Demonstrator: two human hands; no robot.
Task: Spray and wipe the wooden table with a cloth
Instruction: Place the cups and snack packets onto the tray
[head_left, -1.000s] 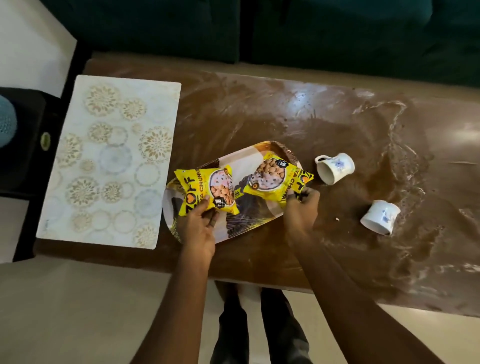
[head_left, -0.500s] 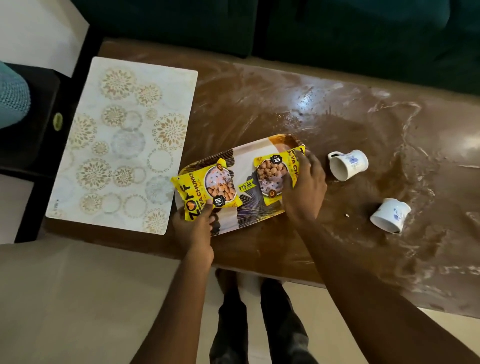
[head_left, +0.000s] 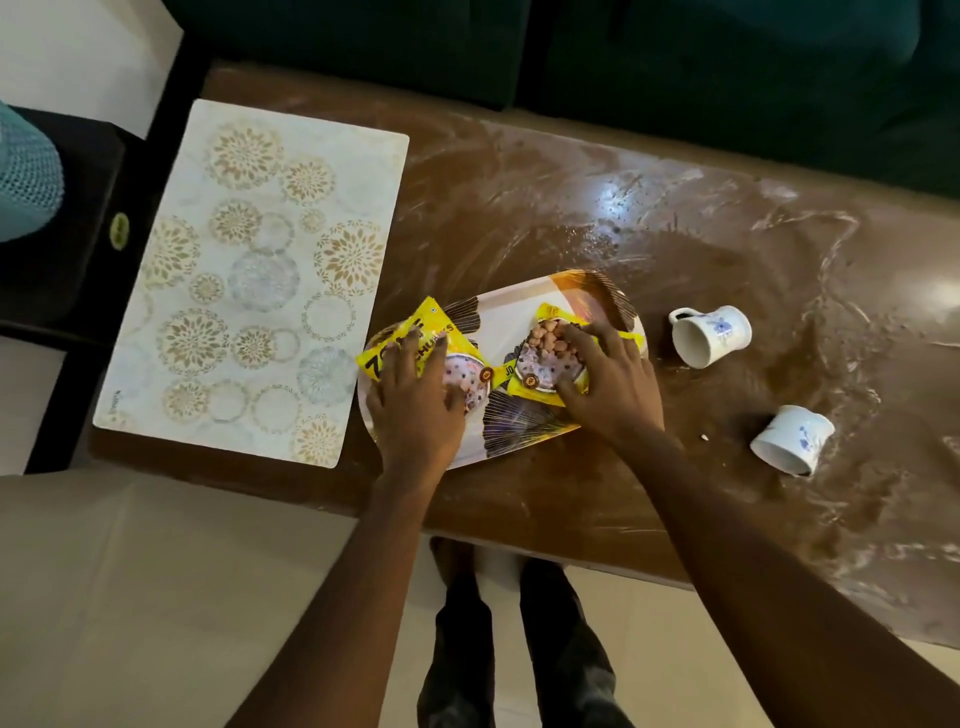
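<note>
Now both hands lie flat on the snack packets on the tray (head_left: 524, 441), which sits near the front edge of the wooden worktop (head_left: 571, 218). The left hand (head_left: 415, 410) presses palm down on the left packet (head_left: 410, 332), fingers spread and lying along it, not curled round it. The right hand (head_left: 608, 384) rests the same way on the right packet (head_left: 545, 358), fingers splayed over its printed front, gripping nothing.

Left of the tray, a pale placemat (head_left: 254, 280) with gold and grey circles covers that end of the worktop, its near corner close to the tray's rim. Right of the tray, a white cup (head_left: 711, 335) with a blue flower lies on its side, mouth towards the tray. A second cup (head_left: 792, 439) lies tipped over further right and nearer the front edge, well apart from the first.

The brown surface is streaked with whitish smears and swirls, thickest on the right half, with a bright glare patch behind the tray. No cloth or spray bottle shows anywhere.
</note>
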